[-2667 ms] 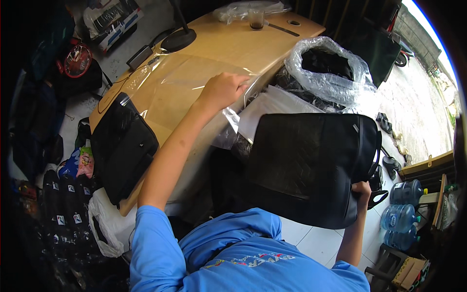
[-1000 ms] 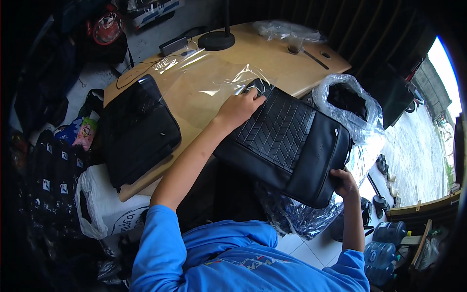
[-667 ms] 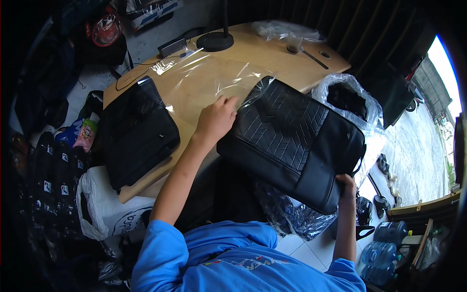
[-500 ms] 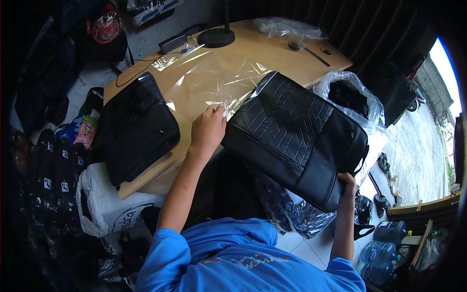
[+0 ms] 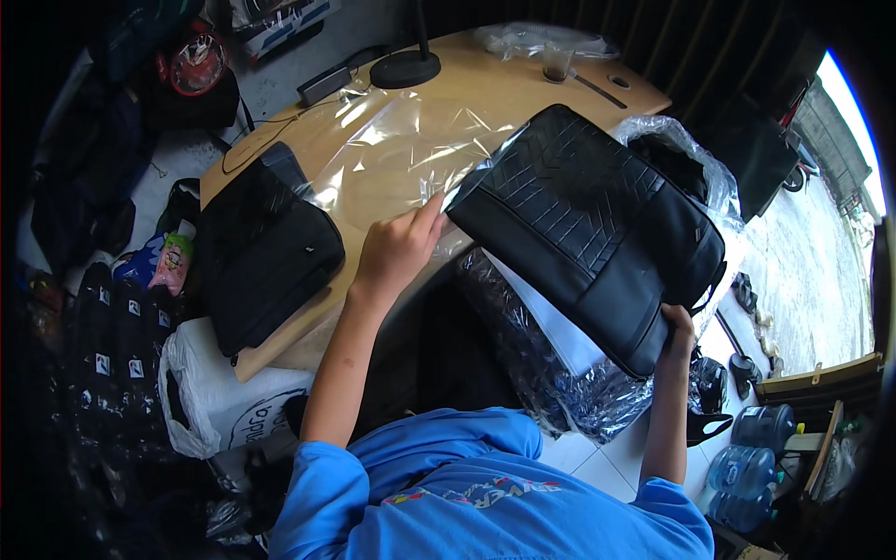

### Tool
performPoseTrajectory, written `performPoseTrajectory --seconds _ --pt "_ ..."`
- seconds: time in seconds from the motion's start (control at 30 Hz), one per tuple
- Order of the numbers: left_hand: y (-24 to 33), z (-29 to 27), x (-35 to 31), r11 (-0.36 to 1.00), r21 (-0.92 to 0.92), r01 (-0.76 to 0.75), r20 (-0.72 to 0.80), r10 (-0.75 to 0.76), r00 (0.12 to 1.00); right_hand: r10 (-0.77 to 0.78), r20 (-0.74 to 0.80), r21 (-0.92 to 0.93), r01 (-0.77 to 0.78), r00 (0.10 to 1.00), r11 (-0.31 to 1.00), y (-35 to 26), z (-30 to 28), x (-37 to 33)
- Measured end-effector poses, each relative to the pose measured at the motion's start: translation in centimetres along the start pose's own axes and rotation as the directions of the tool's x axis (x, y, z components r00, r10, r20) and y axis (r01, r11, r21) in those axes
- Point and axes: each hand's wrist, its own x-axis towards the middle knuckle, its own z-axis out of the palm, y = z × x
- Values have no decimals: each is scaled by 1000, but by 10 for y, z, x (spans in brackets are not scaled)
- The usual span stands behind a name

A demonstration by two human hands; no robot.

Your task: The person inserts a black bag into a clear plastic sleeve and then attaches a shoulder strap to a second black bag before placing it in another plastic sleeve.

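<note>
A black backpack (image 5: pixel 597 224) with an embossed chevron panel is held tilted above the right front of the table. My right hand (image 5: pixel 679 331) grips its near right end, by the handle strap. Past its far left end, a clear plastic bag (image 5: pixel 401 140) spreads over the tabletop, its mouth edge at the backpack's corner. My left hand (image 5: pixel 399 250) pinches the bag's edge beside that corner; the fingertips are partly hidden. Another black backpack (image 5: pixel 271 252) lies on the table's left side, with a shiny film over its top end.
On the wooden table (image 5: pixel 597 98) stand a black round lamp base (image 5: pixel 404 70) and a clear cup (image 5: pixel 557 63). Plastic-wrapped goods (image 5: pixel 597 401) sit below the held backpack. A white sack (image 5: pixel 224 392) stands front left, and blue water bottles (image 5: pixel 747 467) at lower right.
The held backpack has risen and shifted right, with my right hand on it. My left hand remains at the bag's edge, its index finger now straighter, and the bag's film has shifted.
</note>
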Motion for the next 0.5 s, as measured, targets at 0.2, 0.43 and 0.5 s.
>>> performPoseTrajectory --seconds 0.2,0.43,0.5 --pt "0 9 10 971 210 111 112 -137 984 60 37 -17 -59 998 998 0 16 -20" --pt "4 18 29 923 370 106 119 -160 980 98 102 -10 -97 990 995 0 11 -35" --pt "3 31 39 920 387 57 204 -146 968 131 101 -19 -129 986 991 2 8 -32"
